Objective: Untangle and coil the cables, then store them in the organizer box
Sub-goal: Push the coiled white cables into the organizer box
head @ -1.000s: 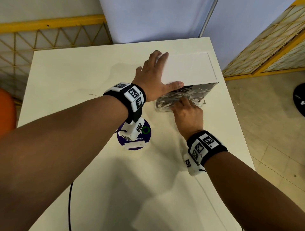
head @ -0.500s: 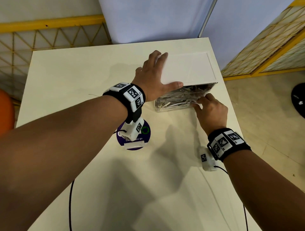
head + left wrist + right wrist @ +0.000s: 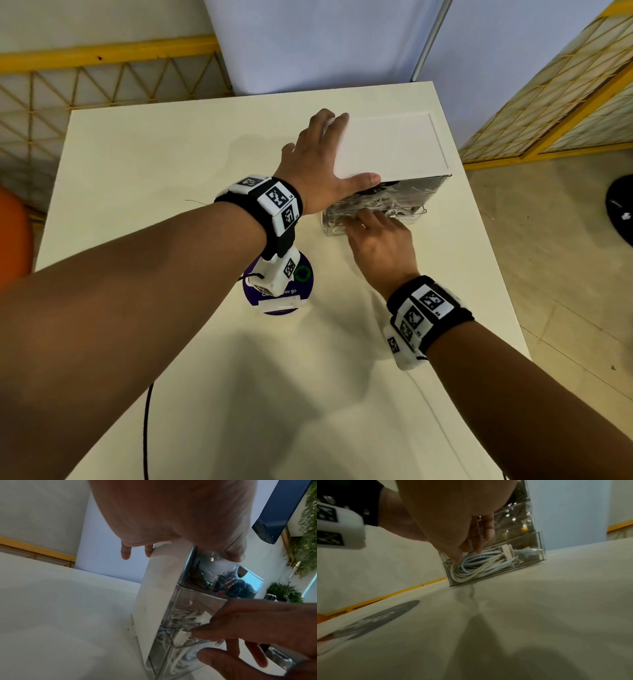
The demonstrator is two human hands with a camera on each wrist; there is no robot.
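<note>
The organizer box (image 3: 394,147) has a white top and clear drawers and stands at the table's far right. My left hand (image 3: 325,161) lies flat on the box's top left part, thumb along the front edge; the left wrist view shows its palm (image 3: 171,513) over the box (image 3: 159,588). My right hand (image 3: 373,233) is at the bottom drawer (image 3: 416,215), which sticks out a little. Its fingers (image 3: 479,536) reach inside and the thumb stays outside, pinching the drawer's front wall. Coiled white and pale blue cables (image 3: 479,563) lie in that drawer.
A round purple sticker (image 3: 301,294) lies on the white table (image 3: 171,171) under my left wrist. A thin black cord (image 3: 145,428) hangs off the near edge. The table's right edge (image 3: 486,257) is close beside the box. An orange object (image 3: 13,233) sits at far left.
My right hand slid from the drawer's left part to its right end, then back left. The bottom drawer sticks out slightly again. My left hand has stayed on the box top.
</note>
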